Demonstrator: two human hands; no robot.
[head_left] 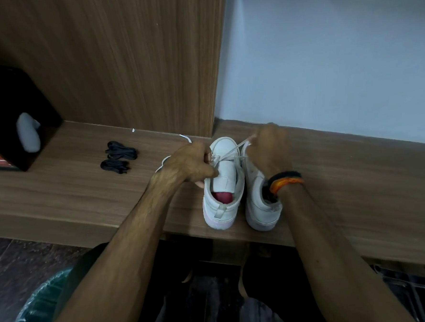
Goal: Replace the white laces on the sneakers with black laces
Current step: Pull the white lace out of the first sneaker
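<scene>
Pair of white sneakers (223, 185), heels toward the person, between the hands on a wooden shelf (84, 193); the left one shows a red insole. Left hand (189, 163) grips its eyelet edge, right hand (268, 150), blurred, pinches the taut white lace (233, 150). Two black lace bundles (119, 156) lie left of the left hand.

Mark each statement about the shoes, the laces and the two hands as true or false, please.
1. Two white shoes stand side by side on the wooden shelf. True.
2. The black laces are already threaded in a shoe. False: they lie bundled on the shelf, left of the shoes.
3. The right hand pulls a white lace taut. True.
4. The left hand rests flat on the shelf. False: it grips the left shoe.
5. The right wrist is bare. False: it wears an orange and black band.
</scene>
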